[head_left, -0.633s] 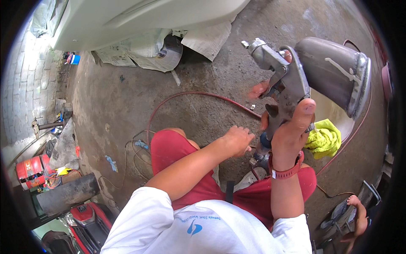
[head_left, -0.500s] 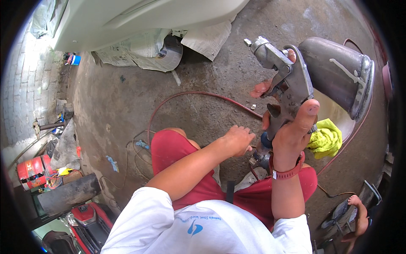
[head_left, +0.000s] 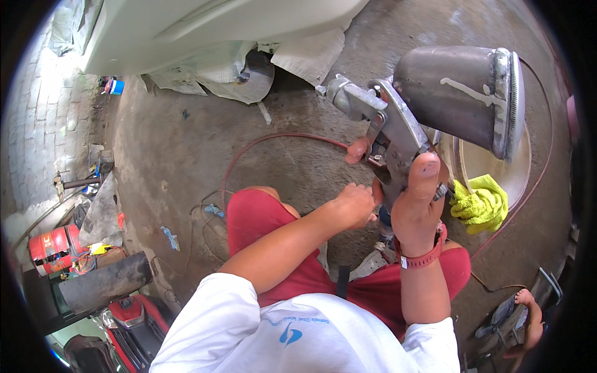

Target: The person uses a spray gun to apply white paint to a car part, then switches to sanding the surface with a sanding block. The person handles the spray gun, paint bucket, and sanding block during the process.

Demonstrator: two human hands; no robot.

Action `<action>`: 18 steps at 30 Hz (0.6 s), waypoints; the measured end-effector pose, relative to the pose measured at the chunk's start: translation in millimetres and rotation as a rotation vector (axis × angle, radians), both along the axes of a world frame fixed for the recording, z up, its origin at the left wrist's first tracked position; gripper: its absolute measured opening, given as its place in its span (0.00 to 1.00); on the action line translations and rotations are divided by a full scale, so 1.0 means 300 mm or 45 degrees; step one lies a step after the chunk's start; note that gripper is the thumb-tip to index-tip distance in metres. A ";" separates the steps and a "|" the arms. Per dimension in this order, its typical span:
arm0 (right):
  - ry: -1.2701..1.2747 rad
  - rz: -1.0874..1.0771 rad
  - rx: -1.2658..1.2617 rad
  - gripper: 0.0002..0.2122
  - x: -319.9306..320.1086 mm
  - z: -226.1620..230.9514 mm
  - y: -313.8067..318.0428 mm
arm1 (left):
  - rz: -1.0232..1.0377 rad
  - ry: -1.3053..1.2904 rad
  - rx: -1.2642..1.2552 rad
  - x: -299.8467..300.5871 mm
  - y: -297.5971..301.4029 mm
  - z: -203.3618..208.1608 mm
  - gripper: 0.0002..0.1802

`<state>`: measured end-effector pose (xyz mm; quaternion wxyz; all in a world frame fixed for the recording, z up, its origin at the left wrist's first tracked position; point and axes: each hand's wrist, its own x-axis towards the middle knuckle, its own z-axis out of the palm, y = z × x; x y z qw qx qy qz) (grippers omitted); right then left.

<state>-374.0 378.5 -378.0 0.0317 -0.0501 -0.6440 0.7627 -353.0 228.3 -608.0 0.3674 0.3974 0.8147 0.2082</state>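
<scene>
My right hand point(head_left: 416, 214), with a red band at its wrist, is wrapped round the handle of a metal spray gun point(head_left: 403, 127). Its thumb points forward along the back of the gun, and fingertips show by the trigger. The gun's nozzle faces away to the left. A grey metal cup point(head_left: 454, 93) with a pale paint streak is tipped over to the right of the gun body. Close to the lower end of the handle, my left hand point(head_left: 356, 206) has its fingers curled in; whatever they hold is hidden.
Right of the gun, a yellow-green cloth point(head_left: 479, 206) hangs over the rim of a pale bucket point(head_left: 525, 155). A red hose point(head_left: 273, 137) curves over the concrete floor. Ahead stands a pale car body panel point(head_left: 205, 28) with masking paper point(head_left: 311, 56). Far left lies a red can point(head_left: 53, 248).
The spray gun and its cup have swung to the left in my right hand, showing more of the bucket behind. My left hand stays curled in about the same place.
</scene>
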 end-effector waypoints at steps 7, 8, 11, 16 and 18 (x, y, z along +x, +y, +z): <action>-0.033 -0.164 0.033 0.37 0.009 -0.005 -0.003 | -0.180 0.084 -0.247 -0.036 0.040 0.142 0.30; -0.002 -0.191 -0.016 0.36 0.007 -0.015 -0.001 | -0.201 0.050 -0.312 -0.043 0.044 0.167 0.30; -0.157 -0.512 0.046 0.35 0.007 -0.047 0.006 | -0.199 0.060 -0.332 -0.054 0.044 0.225 0.30; -0.077 -0.765 0.038 0.35 0.020 -0.079 0.009 | -0.218 0.137 -0.317 -0.055 0.038 0.249 0.24; -0.022 -0.747 0.052 0.35 0.020 -0.074 0.003 | -0.259 0.121 -0.380 -0.056 0.039 0.235 0.29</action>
